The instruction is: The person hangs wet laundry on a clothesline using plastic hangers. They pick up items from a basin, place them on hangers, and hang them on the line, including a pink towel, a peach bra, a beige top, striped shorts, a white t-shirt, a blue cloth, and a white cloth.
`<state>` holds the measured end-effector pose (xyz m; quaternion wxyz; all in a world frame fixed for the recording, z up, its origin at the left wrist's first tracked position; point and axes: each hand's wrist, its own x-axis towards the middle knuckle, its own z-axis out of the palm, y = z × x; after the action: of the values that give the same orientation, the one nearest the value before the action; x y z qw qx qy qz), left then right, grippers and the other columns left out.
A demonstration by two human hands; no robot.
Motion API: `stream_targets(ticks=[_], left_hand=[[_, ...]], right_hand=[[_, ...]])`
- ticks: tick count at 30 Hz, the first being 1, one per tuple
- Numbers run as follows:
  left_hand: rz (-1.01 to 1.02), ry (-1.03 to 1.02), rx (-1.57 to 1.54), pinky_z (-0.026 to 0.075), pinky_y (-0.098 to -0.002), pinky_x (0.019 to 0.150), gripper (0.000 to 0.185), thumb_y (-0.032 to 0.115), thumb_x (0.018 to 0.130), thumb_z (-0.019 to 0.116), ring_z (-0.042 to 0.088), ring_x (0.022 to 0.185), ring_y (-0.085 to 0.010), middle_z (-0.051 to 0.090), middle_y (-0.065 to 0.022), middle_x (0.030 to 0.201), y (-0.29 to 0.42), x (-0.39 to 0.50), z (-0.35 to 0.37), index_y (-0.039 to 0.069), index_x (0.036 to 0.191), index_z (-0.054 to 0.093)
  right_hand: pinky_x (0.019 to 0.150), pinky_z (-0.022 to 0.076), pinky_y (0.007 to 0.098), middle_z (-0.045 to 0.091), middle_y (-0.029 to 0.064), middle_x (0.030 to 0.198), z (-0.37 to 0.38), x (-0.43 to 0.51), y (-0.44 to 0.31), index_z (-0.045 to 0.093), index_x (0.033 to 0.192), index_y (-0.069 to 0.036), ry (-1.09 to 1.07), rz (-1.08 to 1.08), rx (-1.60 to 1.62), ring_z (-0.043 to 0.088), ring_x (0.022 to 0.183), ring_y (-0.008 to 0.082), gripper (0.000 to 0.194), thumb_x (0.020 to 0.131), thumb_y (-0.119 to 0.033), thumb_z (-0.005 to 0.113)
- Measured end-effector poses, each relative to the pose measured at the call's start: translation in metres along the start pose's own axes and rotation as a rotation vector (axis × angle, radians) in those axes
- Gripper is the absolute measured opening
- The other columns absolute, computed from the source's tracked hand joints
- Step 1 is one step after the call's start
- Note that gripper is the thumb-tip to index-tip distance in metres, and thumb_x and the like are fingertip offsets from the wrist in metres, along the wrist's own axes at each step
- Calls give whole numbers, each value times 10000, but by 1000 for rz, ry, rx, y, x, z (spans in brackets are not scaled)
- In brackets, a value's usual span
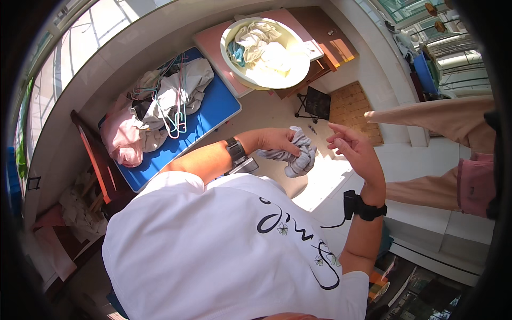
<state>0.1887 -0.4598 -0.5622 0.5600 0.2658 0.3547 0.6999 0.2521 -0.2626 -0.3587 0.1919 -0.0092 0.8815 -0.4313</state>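
My left hand (278, 141) grips a crumpled grey cloth (301, 160), which bunches out around the fingers and hangs a little below them. To the right of the cloth, apart from it, my right hand (352, 148) is raised with its fingers spread and slightly bent, holding nothing. Beyond them stands a large pale yellow basin (298, 76) with light-coloured cloths (256, 40) and a blue cloth (237, 54) in it. Plastic clothes hangers (182, 100) lie over a heap of white and grey clothes (196, 80), beside a pink garment (122, 138).
The heap lies on a blue-topped table (224, 108). The basin rests on a pink surface (212, 44) next to a brown wooden cabinet (332, 36). A small black folding stool (318, 103) stands on the floor beyond my hands. Beige garments (436, 120) hang at the right.
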Motion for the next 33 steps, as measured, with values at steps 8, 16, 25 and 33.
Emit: stream_targets(ticks=[8, 16, 25, 33], left_hand=[[-35, 276, -19, 544, -277, 714, 265, 117, 870, 710, 657, 815, -120, 707, -50, 971, -53, -82, -21, -2, 1102, 661], [-139, 700, -35, 547, -304, 677, 384, 187, 823, 776, 676, 795, -169, 706, -99, 923, -99, -171, -4, -47, 1100, 650], [-100, 767, -218, 558, -310, 714, 364, 133, 830, 775, 680, 825, -184, 717, -102, 958, -129, -221, -16, -69, 1107, 650], [213, 435, -374, 550, -293, 803, 292, 28, 867, 689, 666, 887, -141, 703, -67, 1035, -137, -225, -48, -2, 1154, 647]], right_hand=[[771, 530, 274, 696, 69, 990, 126, 143, -19, 622, 1288, -17, -430, -121, 164, 662, 874, 129, 339, 991, -174, 581], [708, 544, 295, 726, 125, 884, 320, 246, -50, 668, 1168, 48, -552, -409, 72, 695, 769, 172, 333, 921, -175, 655], [779, 557, 449, 716, 224, 905, 419, 280, -56, 694, 1029, -2, -259, -443, -477, 700, 854, 386, 248, 828, -140, 650], [834, 510, 518, 690, 275, 996, 336, 289, -52, 605, 1120, -18, 68, -440, -232, 640, 961, 486, 242, 935, -135, 501]])
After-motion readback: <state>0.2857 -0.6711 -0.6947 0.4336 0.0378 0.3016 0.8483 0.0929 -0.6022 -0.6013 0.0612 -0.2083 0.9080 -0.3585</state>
